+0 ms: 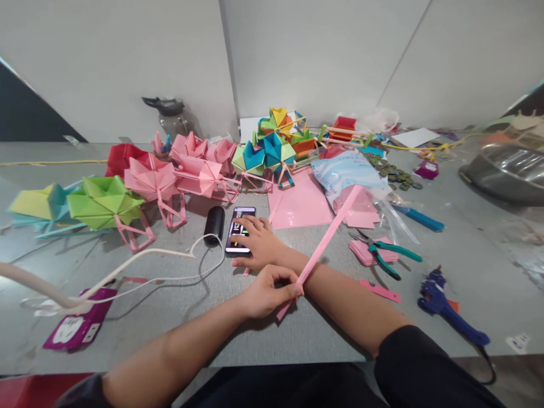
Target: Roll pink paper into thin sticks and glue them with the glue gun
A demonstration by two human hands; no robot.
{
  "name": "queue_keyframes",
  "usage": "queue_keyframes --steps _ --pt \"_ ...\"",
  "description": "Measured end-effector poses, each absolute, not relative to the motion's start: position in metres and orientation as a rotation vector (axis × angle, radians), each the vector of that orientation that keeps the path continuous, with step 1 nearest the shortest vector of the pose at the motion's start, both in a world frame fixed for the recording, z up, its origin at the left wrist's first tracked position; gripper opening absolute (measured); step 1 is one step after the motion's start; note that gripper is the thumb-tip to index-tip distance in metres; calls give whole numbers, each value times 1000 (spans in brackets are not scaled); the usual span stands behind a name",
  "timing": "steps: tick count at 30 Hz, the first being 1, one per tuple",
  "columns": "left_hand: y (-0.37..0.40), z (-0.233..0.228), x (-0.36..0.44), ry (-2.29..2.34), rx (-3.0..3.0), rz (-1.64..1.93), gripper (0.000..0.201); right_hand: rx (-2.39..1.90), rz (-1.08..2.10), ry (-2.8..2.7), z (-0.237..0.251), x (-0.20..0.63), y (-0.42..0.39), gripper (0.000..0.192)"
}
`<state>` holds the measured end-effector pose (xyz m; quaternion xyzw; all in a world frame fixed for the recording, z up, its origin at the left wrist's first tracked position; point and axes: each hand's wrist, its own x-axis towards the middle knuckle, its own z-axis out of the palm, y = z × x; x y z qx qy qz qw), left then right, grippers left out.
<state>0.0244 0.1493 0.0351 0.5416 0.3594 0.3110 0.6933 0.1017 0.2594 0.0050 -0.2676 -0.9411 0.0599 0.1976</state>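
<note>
A long pink paper strip (325, 241) is pinched near its lower end between the thumb and fingers of my left hand (274, 292). The strip slants up to the right, passing over my right forearm. My right hand (259, 243) reaches across to the left, fingers spread over a lit phone (241, 215) that lies flat on the table. I cannot tell which fingertips touch the screen. Just left of the phone is a black cylindrical device (215, 224) with a white cable (204, 275) beside it.
Folded paper pieces in pink (198, 173), green (106, 201) and blue (276, 150) line the back. Pink sheets (301, 204) lie under a plastic bag (348, 170). At right are pliers (382, 255), a blue glue gun (450, 317) and a dark basin (505, 170). A purple box (83, 323) lies left.
</note>
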Motion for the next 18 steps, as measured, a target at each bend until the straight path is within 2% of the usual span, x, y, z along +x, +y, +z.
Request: queue_keyframes --steps 10,18 --pt "150 35 23 801 1195 696 57 -821 275 -2522 5 106 263 76" --pt "151 37 23 801 1184 668 58 -869 346 -2418 8 127 271 57"
